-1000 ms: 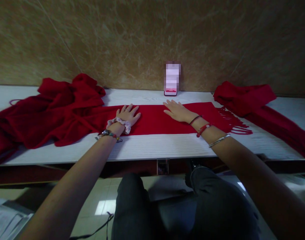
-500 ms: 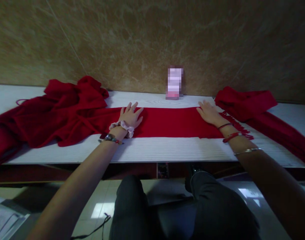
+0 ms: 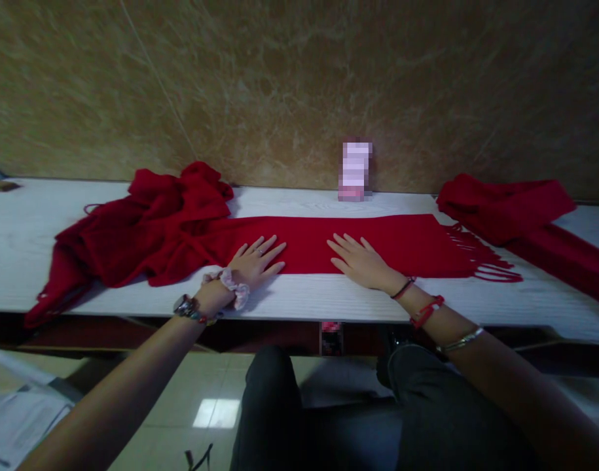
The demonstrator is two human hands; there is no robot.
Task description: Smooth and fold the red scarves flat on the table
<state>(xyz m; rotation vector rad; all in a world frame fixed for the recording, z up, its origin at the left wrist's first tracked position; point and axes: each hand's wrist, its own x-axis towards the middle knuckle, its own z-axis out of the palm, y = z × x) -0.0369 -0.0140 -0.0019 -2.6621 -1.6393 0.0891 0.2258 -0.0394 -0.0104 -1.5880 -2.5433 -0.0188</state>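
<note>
A red scarf lies across the white tabletop, its middle flat and smooth, with a fringe spread at its right end. To the left it runs into a crumpled heap of the same red cloth. My left hand rests on the scarf near that heap, fingers spread, a ring on one finger and a scrunchie at the wrist. Palm down, my right hand lies on the flat part near its front edge, fingers stretched out. Neither hand grips the cloth.
Another folded red cloth lies at the right, beside the fringe. A blurred-out pinkish object leans on the brown marbled wall behind the white table. Papers are at the lower left.
My right hand has slid left from the fringed end toward the middle of the scarf, leaving the fringe uncovered. My left hand has shifted slightly toward the front edge. The view has moved a little.
</note>
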